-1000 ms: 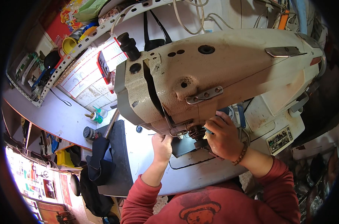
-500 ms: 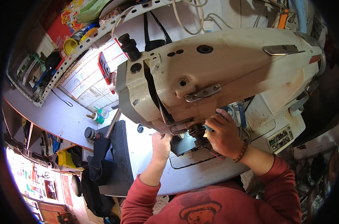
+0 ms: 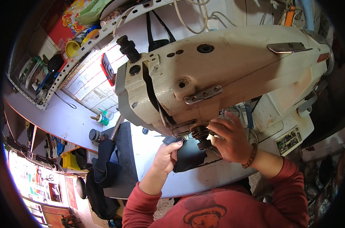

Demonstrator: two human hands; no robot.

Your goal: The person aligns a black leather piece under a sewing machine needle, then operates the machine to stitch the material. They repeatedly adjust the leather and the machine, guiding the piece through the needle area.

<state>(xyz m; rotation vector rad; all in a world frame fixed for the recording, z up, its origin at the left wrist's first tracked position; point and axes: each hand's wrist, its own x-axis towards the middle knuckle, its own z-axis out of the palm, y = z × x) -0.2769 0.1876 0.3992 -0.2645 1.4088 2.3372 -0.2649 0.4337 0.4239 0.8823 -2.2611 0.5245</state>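
A large cream-coloured sewing machine (image 3: 168,91) spans the middle of the view, its head to the left. Below the head, my left hand (image 3: 166,156) pinches the edge of a dark piece of fabric (image 3: 189,155) between thumb and fingers. That fabric lies on the white table under the needle area, partly hidden by the machine. On the other side, my right hand (image 3: 232,140) is held with curled fingers beside the dark tension knob (image 3: 203,143). Whatever its fingertips may hold is hidden.
Dark cloth (image 3: 105,163) hangs over the table's left edge near a black jar (image 3: 97,135) and a green-labelled bottle (image 3: 103,120). A perforated metal rail (image 3: 79,51) runs across the upper left. Behind the machine hang loose cables (image 3: 206,19).
My left hand has come nearer, and more of the dark fabric shows beside it. My right hand has shifted slightly right; the small yellow and blue thing at its fingertips no longer shows.
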